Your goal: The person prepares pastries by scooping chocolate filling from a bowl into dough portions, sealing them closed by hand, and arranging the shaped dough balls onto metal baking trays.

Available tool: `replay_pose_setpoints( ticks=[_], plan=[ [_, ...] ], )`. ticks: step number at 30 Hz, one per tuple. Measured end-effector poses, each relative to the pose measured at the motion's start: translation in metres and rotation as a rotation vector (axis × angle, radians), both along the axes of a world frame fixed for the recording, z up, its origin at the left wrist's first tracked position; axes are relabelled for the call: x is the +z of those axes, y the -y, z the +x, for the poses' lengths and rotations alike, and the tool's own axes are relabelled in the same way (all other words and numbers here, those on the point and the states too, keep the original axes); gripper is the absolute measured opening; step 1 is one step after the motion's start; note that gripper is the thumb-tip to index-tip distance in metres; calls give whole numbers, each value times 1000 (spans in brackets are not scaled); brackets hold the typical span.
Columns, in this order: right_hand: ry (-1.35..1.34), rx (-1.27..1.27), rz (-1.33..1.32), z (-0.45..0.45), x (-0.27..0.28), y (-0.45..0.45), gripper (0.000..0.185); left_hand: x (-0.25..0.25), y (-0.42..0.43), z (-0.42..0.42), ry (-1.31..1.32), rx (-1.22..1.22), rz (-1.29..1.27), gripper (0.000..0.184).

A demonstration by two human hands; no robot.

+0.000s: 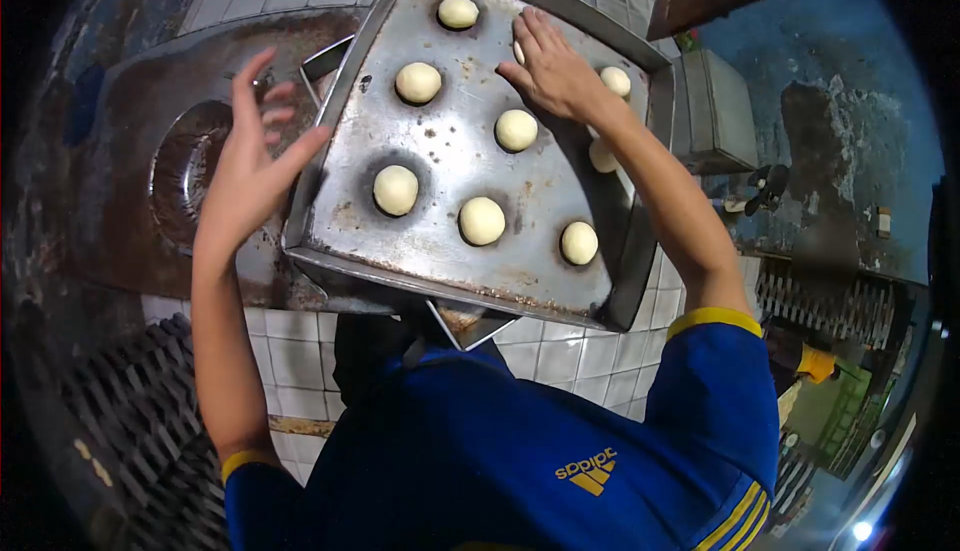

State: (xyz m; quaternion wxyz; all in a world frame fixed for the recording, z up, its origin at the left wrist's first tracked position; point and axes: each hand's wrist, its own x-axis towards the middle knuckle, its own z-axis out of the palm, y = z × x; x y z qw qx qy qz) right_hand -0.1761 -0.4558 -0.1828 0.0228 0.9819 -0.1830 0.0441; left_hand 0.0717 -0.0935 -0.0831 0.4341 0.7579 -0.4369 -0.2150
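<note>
My right hand (555, 71) lies flat over a dough ball (518, 53) on the large metal baking tray (400, 261); only a sliver of that ball shows beside the fingers. Its thumb sticks out to the left. Several other pale, round dough balls are spaced over the tray, such as one at the front middle (482, 222) and one at the left (396, 191). My right forearm partly covers a dough ball (603, 156) on the right side. Off the tray's left edge, my left hand (250, 156) is raised with its fingers spread, holding nothing.
Under the tray, corners of another metal piece (465, 326) poke out. To the left is a stained brown surface with a round metal-rimmed opening (185, 176). A pale box-like block (715, 111) stands right of the tray. White tiles (295, 366) show below.
</note>
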Motion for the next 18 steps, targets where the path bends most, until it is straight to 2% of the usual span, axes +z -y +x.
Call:
replay_pose_setpoints(
  ticks=[1,2,3,4,5,6,8,10,11,12,13,14,15,16,18],
  plan=[
    [83,-12,114,7,3,4,75,-6,-9,0,5,-1,-6,90],
    [91,-12,107,8,14,15,75,-15,-17,-1,-175,7,16,90],
    [170,-133,689,5,46,17,75,-22,-26,-1,-357,1,48,89],
    [252,-246,1267,0,67,23,75,-26,-32,0,-350,-12,45,89],
    [333,-187,1346,1,66,42,74,-30,-36,4,-436,-51,131,88],
    [342,-186,1339,2,63,43,74,-32,-39,5,-523,-90,223,87],
    [211,-86,859,9,45,39,72,-33,-37,0,-595,-115,249,86],
    [-62,-107,173,18,18,-5,80,-40,-33,-5,-648,-88,288,81],
    [-28,-82,119,21,12,-11,82,-42,-31,-8,-615,-29,270,66],
    [5,-63,66,18,7,-13,84,-43,-30,-5,-606,-51,279,66],
    [17,-81,60,18,11,-4,84,-45,-27,1,-776,-56,348,58],
    [160,-154,457,18,17,7,82,-44,-27,5,-940,-61,426,50],
    [321,-224,855,12,23,9,80,-42,-28,7,-921,-76,433,36],
    [359,-234,839,5,44,-1,80,-51,-28,11,-875,-137,365,37],
    [840,-127,984,-20,109,-48,73,-70,-31,15,-862,-158,309,39]
  ],
)
